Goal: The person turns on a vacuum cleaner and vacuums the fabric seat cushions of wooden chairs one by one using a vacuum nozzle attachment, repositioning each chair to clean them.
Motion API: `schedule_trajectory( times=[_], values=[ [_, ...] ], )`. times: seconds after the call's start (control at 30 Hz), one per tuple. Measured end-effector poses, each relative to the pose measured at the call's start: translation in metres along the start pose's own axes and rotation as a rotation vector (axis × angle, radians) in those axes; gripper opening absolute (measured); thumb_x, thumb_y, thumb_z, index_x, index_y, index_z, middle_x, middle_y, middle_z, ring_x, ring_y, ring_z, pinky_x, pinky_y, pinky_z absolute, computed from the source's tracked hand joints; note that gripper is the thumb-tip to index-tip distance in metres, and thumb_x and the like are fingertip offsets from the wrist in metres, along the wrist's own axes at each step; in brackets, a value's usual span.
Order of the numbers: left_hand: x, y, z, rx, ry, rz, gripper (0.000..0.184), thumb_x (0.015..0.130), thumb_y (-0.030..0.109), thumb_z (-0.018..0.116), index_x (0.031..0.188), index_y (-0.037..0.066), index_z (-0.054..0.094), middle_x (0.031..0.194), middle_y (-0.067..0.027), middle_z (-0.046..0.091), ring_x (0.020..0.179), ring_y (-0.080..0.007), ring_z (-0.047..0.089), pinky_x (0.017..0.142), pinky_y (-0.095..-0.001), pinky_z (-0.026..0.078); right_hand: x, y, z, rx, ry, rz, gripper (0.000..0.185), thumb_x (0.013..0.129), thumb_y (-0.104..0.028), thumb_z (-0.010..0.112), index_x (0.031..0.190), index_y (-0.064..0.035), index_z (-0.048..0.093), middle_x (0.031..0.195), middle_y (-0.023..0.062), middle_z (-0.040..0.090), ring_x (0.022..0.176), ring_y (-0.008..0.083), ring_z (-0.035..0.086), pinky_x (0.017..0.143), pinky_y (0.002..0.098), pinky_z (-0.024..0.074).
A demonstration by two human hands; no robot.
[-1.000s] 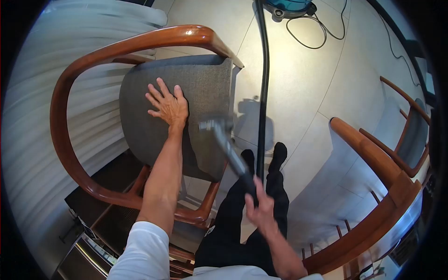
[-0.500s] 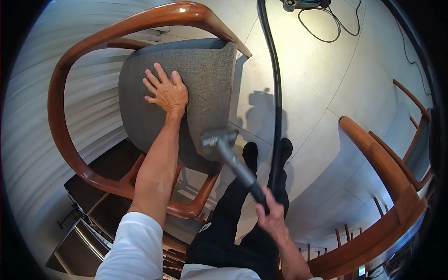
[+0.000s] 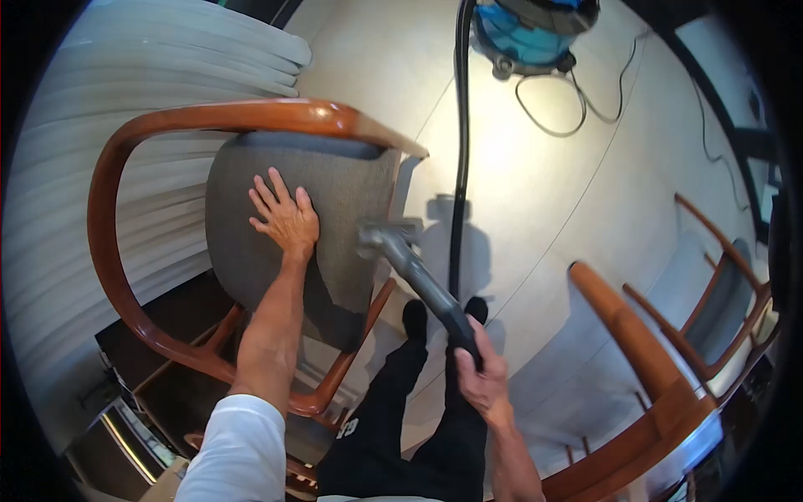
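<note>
My left hand (image 3: 287, 219) lies flat with fingers spread on the grey fabric seat (image 3: 347, 180) of a wooden armchair (image 3: 134, 284). In my right hand (image 3: 483, 372) is the dark handle end of a vacuum cleaner wand (image 3: 427, 284), fingers wrapped round it. The wand's grey nozzle head (image 3: 386, 234), blurred by motion, is at the seat's right edge; whether it touches the fabric I cannot tell. A black hose (image 3: 460, 151) runs across the floor from near my feet to the far side.
A blue canister vacuum (image 3: 527, 38) stands at the far side, its cord (image 3: 548, 132) looped on the tiled floor (image 3: 535, 192). White curtains (image 3: 159, 67) hang behind the armchair. A wooden table edge (image 3: 627, 335) and another chair (image 3: 719, 309) are on the right.
The view has tilted up, showing more of the blue vacuum. The nozzle has moved farther along the seat's right edge, away from my body. My left hand stays flat on the seat.
</note>
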State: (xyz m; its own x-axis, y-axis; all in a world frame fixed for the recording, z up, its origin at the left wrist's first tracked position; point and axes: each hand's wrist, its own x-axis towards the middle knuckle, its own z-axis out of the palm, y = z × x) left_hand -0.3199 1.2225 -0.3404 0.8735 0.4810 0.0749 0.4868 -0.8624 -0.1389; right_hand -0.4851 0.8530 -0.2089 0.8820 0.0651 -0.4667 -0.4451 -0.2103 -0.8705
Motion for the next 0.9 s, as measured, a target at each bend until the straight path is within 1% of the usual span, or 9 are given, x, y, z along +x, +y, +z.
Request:
schedule_trajectory(
  times=[0.03, 0.13, 0.17, 0.27, 0.37, 0.43, 0.47, 0.6, 0.9],
  values=[
    [0.000, 0.000, -0.002, -0.014, 0.001, -0.028, 0.069, 0.101, 0.044, 0.046, 0.162, 0.019, 0.025, 0.168, -0.0175, 0.017, 0.153, -0.0428, 0.016, 0.110, -0.0774, 0.020, -0.002, 0.000, -0.023, -0.056, 0.014, 0.005, 0.051, 0.094, -0.010, 0.067, 0.143, -0.0028, 0.054, 0.114, 0.0189, 0.072, 0.104, 0.0234, 0.070, 0.092, 0.0324, 0.0526],
    [0.002, 0.000, -0.011, -0.017, -0.039, -0.004, 0.073, 0.098, 0.042, 0.050, 0.162, 0.018, 0.023, 0.167, -0.0186, 0.017, 0.154, -0.0430, 0.013, 0.110, -0.0772, 0.021, 0.046, -0.066, -0.091, -0.114, 0.056, 0.113, 0.049, 0.097, -0.009, 0.061, 0.145, -0.0004, 0.052, 0.084, 0.0102, 0.068, 0.069, 0.0135, 0.066, 0.061, 0.0267, 0.0528],
    [0.002, 0.001, -0.014, -0.036, -0.029, -0.031, 0.073, 0.098, 0.042, 0.050, 0.162, 0.018, 0.023, 0.167, -0.0186, 0.017, 0.154, -0.0430, 0.013, 0.110, -0.0772, 0.021, 0.075, -0.087, -0.099, -0.031, 0.113, 0.049, 0.049, 0.099, -0.008, 0.058, 0.147, -0.0016, 0.051, 0.068, 0.0015, 0.056, 0.053, 0.0058, 0.050, 0.047, 0.0232, 0.0425],
    [0.018, 0.003, -0.026, -0.052, -0.022, -0.014, 0.069, 0.097, 0.041, 0.052, 0.158, 0.017, 0.032, 0.166, -0.0182, 0.020, 0.152, -0.0436, 0.017, 0.109, -0.0770, 0.021, 0.171, -0.151, -0.117, -0.027, 0.000, 0.031, 0.049, 0.104, -0.021, 0.055, 0.148, -0.0003, 0.047, 0.064, 0.0022, 0.054, 0.048, 0.0080, 0.049, 0.045, 0.0245, 0.0432],
    [0.066, 0.008, -0.040, -0.178, -0.298, -0.182, 0.063, 0.098, 0.041, 0.054, 0.151, 0.011, 0.043, 0.164, -0.0212, 0.022, 0.149, -0.0442, 0.022, 0.108, -0.0761, 0.020, 0.252, -0.181, -0.110, -0.085, -0.186, 0.104, 0.049, 0.104, -0.021, 0.056, 0.148, -0.0024, 0.048, 0.064, 0.0020, 0.054, 0.048, 0.0083, 0.050, 0.045, 0.0243, 0.0437],
    [0.089, 0.012, -0.039, -0.076, -0.160, -0.268, 0.065, 0.101, 0.038, 0.052, 0.155, 0.006, 0.036, 0.154, -0.0245, 0.038, 0.136, -0.0409, 0.038, 0.100, -0.0620, 0.032, 0.289, -0.201, -0.100, -0.139, -0.414, 0.249, 0.049, 0.104, -0.020, 0.057, 0.149, -0.0043, 0.048, 0.064, 0.0021, 0.055, 0.049, 0.0084, 0.050, 0.045, 0.0245, 0.0441],
    [0.089, 0.013, -0.012, -0.153, 0.042, -0.341, 0.064, 0.102, 0.038, 0.049, 0.152, -0.001, 0.040, 0.151, -0.0295, 0.041, 0.137, -0.0439, 0.039, 0.111, -0.0565, 0.029, 0.308, -0.209, -0.091, -0.195, -0.448, 0.336, 0.045, 0.103, -0.017, 0.059, 0.146, -0.0068, 0.053, 0.064, -0.0002, 0.053, 0.051, 0.0063, 0.049, 0.046, 0.0244, 0.0433],
    [0.106, 0.031, -0.021, -0.045, 0.068, -0.370, 0.066, 0.103, 0.036, 0.044, 0.147, -0.013, 0.040, 0.156, -0.0320, 0.036, 0.144, -0.0475, 0.035, 0.123, -0.0517, 0.020, 0.378, -0.207, -0.066, -0.216, -0.709, 0.455, 0.045, 0.104, -0.021, 0.060, 0.146, -0.0092, 0.053, 0.067, -0.0013, 0.053, 0.051, 0.0062, 0.048, 0.049, 0.0244, 0.0443],
    [0.078, 0.012, 0.022, -0.048, 0.080, -0.609, 0.057, 0.105, 0.028, 0.035, 0.150, -0.005, 0.043, 0.159, -0.0239, 0.038, 0.149, -0.0401, 0.032, 0.120, -0.0495, 0.019, 0.502, -0.182, 0.106, -0.146, -0.980, 0.413, 0.044, 0.104, -0.025, 0.056, 0.145, -0.0070, 0.052, 0.061, -0.0008, 0.049, 0.049, 0.0086, 0.047, 0.048, 0.0263, 0.0408]
  ],
)
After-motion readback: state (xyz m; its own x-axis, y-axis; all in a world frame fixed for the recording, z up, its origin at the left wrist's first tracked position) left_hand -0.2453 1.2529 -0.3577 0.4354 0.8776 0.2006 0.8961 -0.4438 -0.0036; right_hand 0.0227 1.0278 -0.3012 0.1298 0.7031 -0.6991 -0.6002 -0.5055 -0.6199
